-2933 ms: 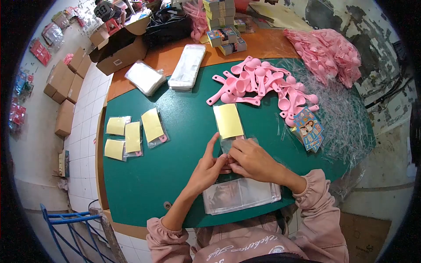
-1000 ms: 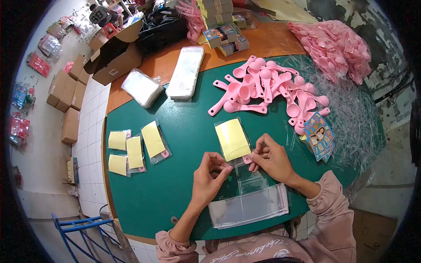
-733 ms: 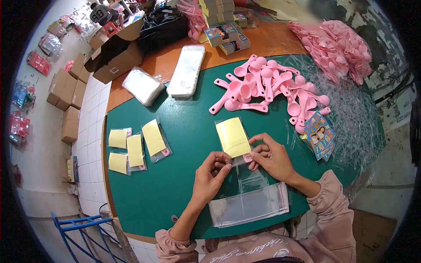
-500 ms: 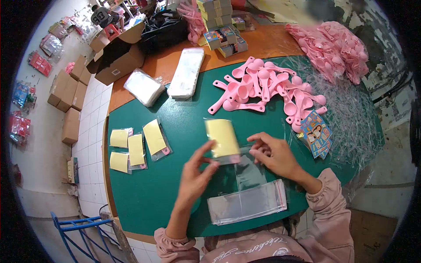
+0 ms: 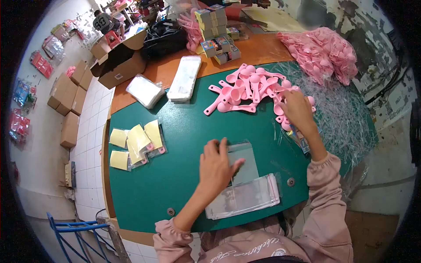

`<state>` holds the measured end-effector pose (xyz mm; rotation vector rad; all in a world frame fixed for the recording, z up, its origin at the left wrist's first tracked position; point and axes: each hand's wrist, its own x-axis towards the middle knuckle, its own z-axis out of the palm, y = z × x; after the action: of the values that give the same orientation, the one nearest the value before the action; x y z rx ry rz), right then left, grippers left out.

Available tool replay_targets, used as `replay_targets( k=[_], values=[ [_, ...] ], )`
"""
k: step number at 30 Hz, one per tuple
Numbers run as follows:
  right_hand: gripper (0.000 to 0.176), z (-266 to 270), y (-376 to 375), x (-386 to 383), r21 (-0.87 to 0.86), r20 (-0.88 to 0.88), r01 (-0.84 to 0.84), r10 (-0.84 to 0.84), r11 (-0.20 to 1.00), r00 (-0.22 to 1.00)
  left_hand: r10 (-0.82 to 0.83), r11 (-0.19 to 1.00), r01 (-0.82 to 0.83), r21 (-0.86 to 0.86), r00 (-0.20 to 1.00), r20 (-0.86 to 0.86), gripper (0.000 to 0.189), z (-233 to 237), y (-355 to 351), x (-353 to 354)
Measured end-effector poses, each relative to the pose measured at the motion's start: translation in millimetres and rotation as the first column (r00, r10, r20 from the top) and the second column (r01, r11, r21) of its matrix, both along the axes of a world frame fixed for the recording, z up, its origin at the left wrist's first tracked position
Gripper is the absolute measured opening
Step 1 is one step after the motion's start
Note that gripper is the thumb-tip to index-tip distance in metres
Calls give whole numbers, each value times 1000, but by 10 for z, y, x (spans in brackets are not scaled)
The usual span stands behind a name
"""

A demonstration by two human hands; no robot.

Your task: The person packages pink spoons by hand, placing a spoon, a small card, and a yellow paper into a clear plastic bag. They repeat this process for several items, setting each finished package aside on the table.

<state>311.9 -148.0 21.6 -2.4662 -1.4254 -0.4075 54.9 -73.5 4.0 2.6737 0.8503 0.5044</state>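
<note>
My left hand (image 5: 214, 168) is open, its fingers spread at the left edge of a clear plastic bag (image 5: 245, 160) lying on the green table. Below that bag is a stack of clear bags (image 5: 245, 199) with a seal strip at the right end. My right hand (image 5: 299, 113) reaches into the right side of a pile of pink scoops (image 5: 237, 94), thumb and fingers apart among them. Beneath its wrist, printed cards (image 5: 301, 142) are partly hidden. Bagged yellow cards (image 5: 139, 137) with pink scoops lie overlapping at the left.
Two packs of clear bags (image 5: 185, 79) lie toward the back. Banded card stacks (image 5: 215, 46) and a pink scoop bag (image 5: 322, 57) stand behind the pile. Crumpled clear plastic (image 5: 346, 118) covers the right side. An open carton (image 5: 118, 70) is at the back left.
My left hand has let go of a bagged yellow card, now on top of the group at the left, and is back by the clear bag. My right hand has moved up to the scoops.
</note>
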Motion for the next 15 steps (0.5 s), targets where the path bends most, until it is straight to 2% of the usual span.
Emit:
replay_targets(
  k=[1,3,4,6,7,9,10,11,12,13,14,15],
  values=[
    [20,-18,75,17,3,6,-5,5,1000,1000,5,1000,-5,3,1000,6,39,-27,12,30],
    [26,-75,184,45,-5,102,60,-59,998,993,-43,983,55,-175,997,68,37,-106,58,74],
    [26,-134,232,85,-3,101,57,-57,998,993,-41,984,52,-173,997,67,37,-150,87,58],
    [30,-200,299,154,-54,-88,177,-181,983,980,-162,951,207,-228,966,201,33,-184,166,3],
    [30,-195,291,170,-54,-88,177,-182,983,979,-162,951,207,-228,966,201,33,-165,203,-21],
    [27,-155,225,200,37,-162,150,-142,988,976,-210,859,303,-414,944,255,24,-110,251,-39],
    [27,-142,182,250,33,-163,153,-146,988,976,-211,856,305,-418,944,255,24,-110,256,-36],
    [31,-122,143,343,95,-350,121,-80,988,933,-76,706,289,-646,939,336,20,-109,268,-33],
    [36,-82,114,427,162,-520,98,1,982,854,80,495,289,-819,924,374,15,-108,280,-35],
    [36,99,56,470,23,-628,67,-38,997,777,83,526,295,-798,916,393,16,-115,291,-36],
    [36,85,-3,509,20,-628,63,-36,998,777,88,525,293,-799,915,393,16,-119,297,-47],
    [33,79,-80,521,334,-803,87,235,939,548,77,525,234,-819,945,319,14,-120,308,-60]
  ],
)
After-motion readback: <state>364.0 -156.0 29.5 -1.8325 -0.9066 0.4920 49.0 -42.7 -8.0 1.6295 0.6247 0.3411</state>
